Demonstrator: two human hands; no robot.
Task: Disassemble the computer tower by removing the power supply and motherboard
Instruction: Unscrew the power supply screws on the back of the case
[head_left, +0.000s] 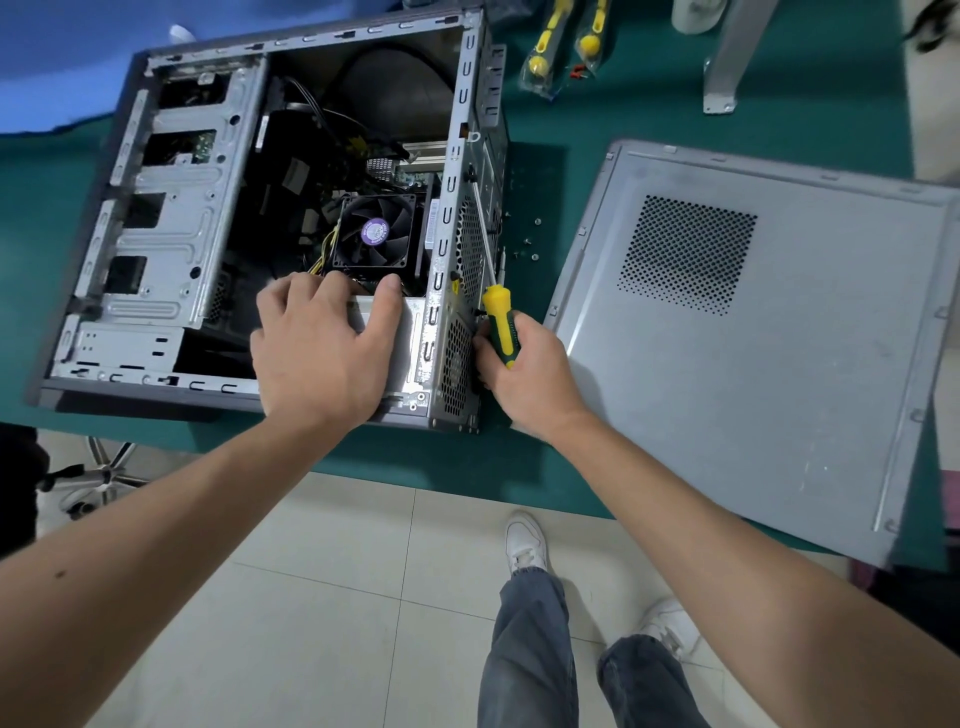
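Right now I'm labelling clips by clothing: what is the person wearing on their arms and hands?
Nothing: both forearms are bare as far as the frame shows, with no sleeves. The left hand and right hand have no gloves, and no rings, watch or wristband are visible.

yellow-and-green screwdriver, grey perforated side panel, teal table

Grey steel computer tower lies on its side, open side up, at 10 o'clock. Silver boxy power supply sits in near-right corner, 5 o'clock of black, purple-hubbed fan atop dark motherboard.
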